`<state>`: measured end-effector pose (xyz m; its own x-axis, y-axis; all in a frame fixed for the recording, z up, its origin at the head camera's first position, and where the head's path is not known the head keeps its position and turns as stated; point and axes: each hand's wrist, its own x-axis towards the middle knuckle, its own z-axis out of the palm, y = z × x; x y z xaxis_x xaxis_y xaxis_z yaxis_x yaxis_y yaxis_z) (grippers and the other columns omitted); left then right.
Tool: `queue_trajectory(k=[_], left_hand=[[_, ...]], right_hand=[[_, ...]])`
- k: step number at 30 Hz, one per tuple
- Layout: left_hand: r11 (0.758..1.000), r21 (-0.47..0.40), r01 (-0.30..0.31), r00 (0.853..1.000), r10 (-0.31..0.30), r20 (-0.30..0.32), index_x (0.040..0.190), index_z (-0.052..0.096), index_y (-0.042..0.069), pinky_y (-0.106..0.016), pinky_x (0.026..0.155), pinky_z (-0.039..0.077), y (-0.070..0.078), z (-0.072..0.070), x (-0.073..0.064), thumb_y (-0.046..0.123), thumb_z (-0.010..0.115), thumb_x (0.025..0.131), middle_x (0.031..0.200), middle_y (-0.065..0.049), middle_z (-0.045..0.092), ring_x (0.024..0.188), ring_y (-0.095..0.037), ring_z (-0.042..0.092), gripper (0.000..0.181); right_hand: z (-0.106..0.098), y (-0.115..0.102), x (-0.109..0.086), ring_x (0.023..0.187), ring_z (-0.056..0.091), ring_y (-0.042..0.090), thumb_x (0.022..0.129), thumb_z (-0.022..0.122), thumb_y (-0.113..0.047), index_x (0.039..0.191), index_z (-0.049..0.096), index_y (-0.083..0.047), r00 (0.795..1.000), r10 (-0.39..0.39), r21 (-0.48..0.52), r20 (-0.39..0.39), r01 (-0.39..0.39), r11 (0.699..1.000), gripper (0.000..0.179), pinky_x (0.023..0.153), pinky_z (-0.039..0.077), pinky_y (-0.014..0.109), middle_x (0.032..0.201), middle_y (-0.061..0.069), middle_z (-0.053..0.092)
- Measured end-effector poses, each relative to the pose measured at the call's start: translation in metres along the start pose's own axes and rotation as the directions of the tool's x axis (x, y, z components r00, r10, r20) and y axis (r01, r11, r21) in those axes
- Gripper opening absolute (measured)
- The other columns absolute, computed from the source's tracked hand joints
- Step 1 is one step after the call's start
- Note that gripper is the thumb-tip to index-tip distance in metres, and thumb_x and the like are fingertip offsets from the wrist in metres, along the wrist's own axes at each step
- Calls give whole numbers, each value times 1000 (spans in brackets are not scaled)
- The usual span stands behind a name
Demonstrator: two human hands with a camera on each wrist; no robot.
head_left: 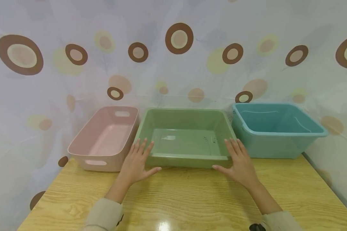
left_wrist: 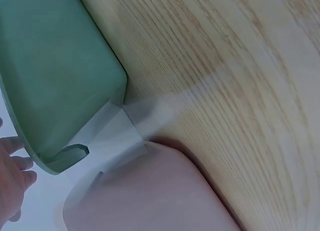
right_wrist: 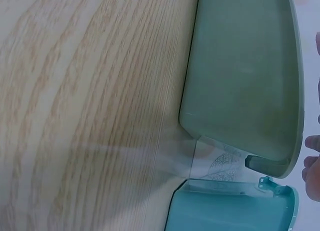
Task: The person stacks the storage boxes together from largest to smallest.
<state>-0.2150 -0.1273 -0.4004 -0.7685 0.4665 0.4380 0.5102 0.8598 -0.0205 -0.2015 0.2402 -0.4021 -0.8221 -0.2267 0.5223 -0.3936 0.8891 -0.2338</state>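
Note:
A green plastic basin (head_left: pixel 188 157) sits on the wooden table between two other bins. My left hand (head_left: pixel 136 165), fingers spread and straight, is at its front left corner; in the left wrist view its fingertips (left_wrist: pixel 23 163) are by the green rim. My right hand (head_left: pixel 240 166) is spread the same way at the front right corner. The right wrist view shows part of that hand (right_wrist: pixel 313 166) beside the rim. Whether the fingers press on the basin cannot be told. Nothing is gripped by either hand. Inside the basin are a pale reflection and some small dark marks.
A pink bin (head_left: pixel 104 162) with handle slots stands to the left, close to the green basin. A taller teal bin (head_left: pixel 277 146) stands to the right. Behind them hangs a white curtain (head_left: pixel 156 73) with brown circles. The wooden table (head_left: pixel 185 199) extends in front.

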Motion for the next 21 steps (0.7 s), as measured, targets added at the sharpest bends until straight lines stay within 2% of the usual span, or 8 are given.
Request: queue_trajectory(k=[3,6,12,17,21], left_hand=[[1000,-4,6,1000,-6,8,143,28,7,-53,108,28,1,2,2,65,55,76,145,-23,29,134,-44,23,92],[1000,-11,15,999,-14,29,143,28,7,-53,108,27,1,3,5,62,58,76,146,-23,27,134,-44,23,91],[999,-8,30,998,-30,62,143,29,7,-54,109,25,1,7,8,62,57,77,146,-23,28,135,-44,23,90],[999,-17,28,998,-27,64,142,31,6,-54,109,25,1,9,10,61,57,77,145,-23,30,134,-43,26,89],[1000,-1,18,998,-18,61,141,32,5,-54,109,25,0,12,10,61,57,77,143,-24,32,133,-44,27,89]], right_hand=[[2,1,2,133,24,42,66,69,-60,141,32,-5,1000,-4,-18,14,5,1000,100,101,27,60,142,25,33],[4,1,4,131,27,44,66,68,-62,140,34,-3,1000,-17,-36,12,18,999,100,101,28,60,142,25,34],[9,0,6,131,26,46,67,67,-62,139,34,-2,999,-13,-56,42,15,998,99,103,27,58,142,25,34],[12,0,6,133,23,44,68,67,-61,141,32,-3,994,26,-83,105,-18,996,99,106,24,56,143,25,31],[14,1,6,132,24,43,68,66,-62,140,32,-2,993,22,-113,116,-8,994,100,108,22,54,142,26,32]])
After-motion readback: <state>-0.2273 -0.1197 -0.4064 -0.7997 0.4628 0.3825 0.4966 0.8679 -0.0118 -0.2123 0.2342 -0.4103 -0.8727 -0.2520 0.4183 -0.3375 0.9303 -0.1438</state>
